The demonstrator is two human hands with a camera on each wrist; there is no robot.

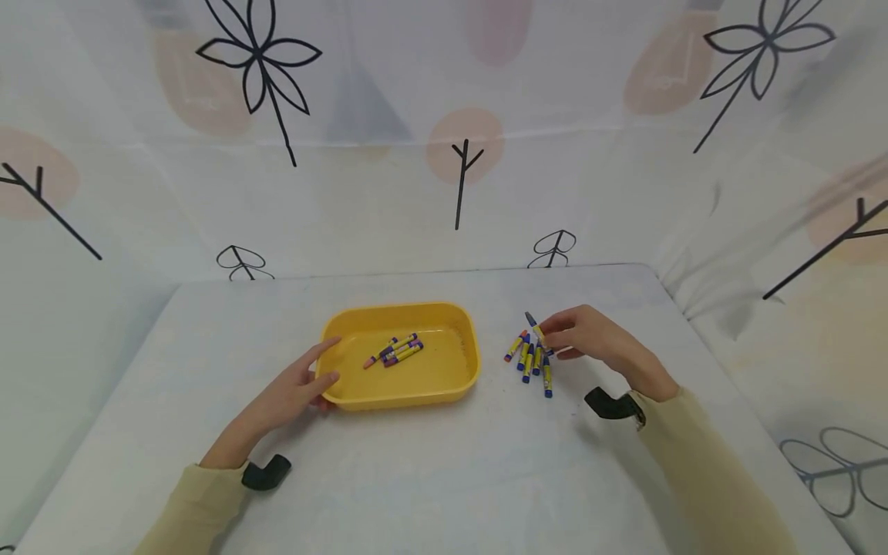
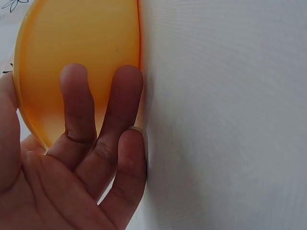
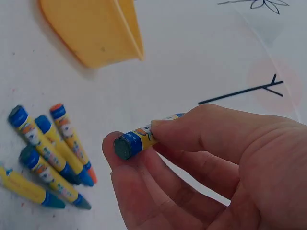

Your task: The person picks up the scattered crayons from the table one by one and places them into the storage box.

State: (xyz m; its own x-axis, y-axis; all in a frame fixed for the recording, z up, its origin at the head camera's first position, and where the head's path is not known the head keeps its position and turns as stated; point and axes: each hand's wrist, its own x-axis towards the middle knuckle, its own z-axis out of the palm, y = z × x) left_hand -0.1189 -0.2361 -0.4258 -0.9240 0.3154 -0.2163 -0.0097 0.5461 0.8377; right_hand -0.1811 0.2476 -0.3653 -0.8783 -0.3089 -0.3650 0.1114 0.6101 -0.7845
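Observation:
My right hand (image 1: 593, 337) pinches one oil pastel (image 3: 139, 139) between thumb and fingers, over the right part of the table. Its blue-banded end with a dark tip faces the right wrist camera; the wrapper is yellow and blue. Just below and left of that hand lies a loose group of several oil pastels (image 1: 528, 366), mostly blue-ended, one with an orange end. My left hand (image 1: 291, 391) holds the left end of a yellow tray (image 1: 444, 362), with fingers against its outer wall (image 2: 100, 33). Inside the tray, several pastels (image 1: 404, 354) lie in a small cluster.
The white table (image 1: 430, 478) carries the tray left of centre and the loose pastels to its right. Behind the table hangs a pale cloth (image 1: 375, 200) printed with plants and soft shapes. A dark wrist mount (image 1: 613, 405) sits at each sleeve cuff.

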